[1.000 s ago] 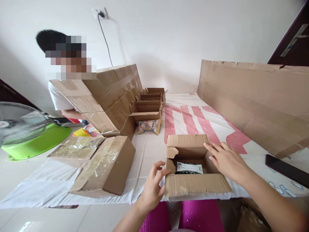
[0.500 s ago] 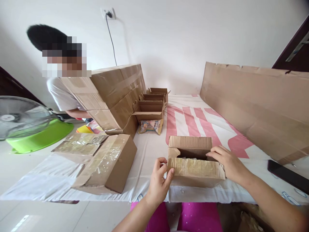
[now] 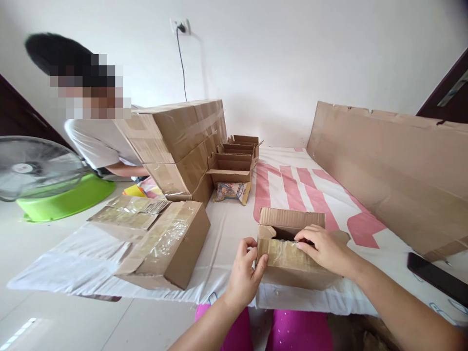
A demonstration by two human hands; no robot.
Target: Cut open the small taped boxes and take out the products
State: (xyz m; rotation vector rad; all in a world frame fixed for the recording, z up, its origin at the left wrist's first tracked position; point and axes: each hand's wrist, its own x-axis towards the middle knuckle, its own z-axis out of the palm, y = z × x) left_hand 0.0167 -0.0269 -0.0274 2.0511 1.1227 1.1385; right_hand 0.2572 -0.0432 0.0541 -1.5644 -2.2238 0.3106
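An open cardboard box (image 3: 292,273) with brown tape on its front flap stands near the table's front edge. Its back flap is raised, and the contents inside are mostly hidden. My left hand (image 3: 248,268) grips the box's left end, thumb on the front and fingers curled at the side. Bent over the top edge of the front flap is my right hand (image 3: 325,249), its fingertips at the middle of the opening and its forearm crossing the right end of the box.
Two taped boxes (image 3: 186,243) lie to the left. Behind are stacked cartons (image 3: 179,131), several open boxes (image 3: 230,163) and a printed snack packet (image 3: 232,191). A cardboard sheet (image 3: 383,165) and a phone (image 3: 437,278) are at right. A person (image 3: 95,141) and a fan (image 3: 40,168) are at left.
My right hand has slid left from the box's right end to the middle of its opening. My left hand keeps its hold. The whole view has shifted slightly.
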